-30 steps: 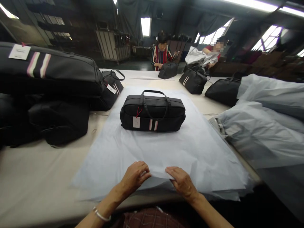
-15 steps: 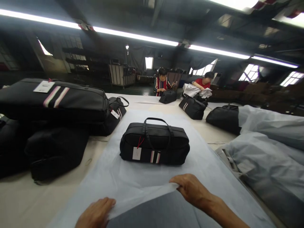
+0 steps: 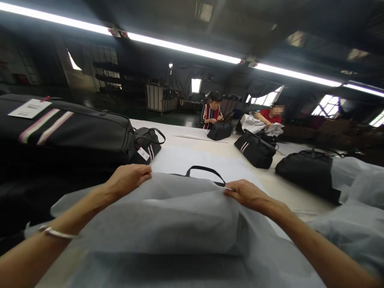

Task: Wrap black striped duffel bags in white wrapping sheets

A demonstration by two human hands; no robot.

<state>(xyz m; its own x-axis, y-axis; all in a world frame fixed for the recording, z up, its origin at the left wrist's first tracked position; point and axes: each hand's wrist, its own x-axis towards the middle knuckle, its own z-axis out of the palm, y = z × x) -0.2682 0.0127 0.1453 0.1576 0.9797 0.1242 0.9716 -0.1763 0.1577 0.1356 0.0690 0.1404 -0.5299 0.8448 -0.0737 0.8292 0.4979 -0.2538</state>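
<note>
Thin grey sheet is up in front of you, its lower part draping toward you. Your left hand and right hand are well apart, fingers pinched on its top edge. Black bag sits behind it, mostly hidden, handle showing above. Large striped bag left; two co-workers across the table.

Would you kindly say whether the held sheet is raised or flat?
Raised: left hand and right hand hold up the sheet, mostly hiding the bag behind.
</note>
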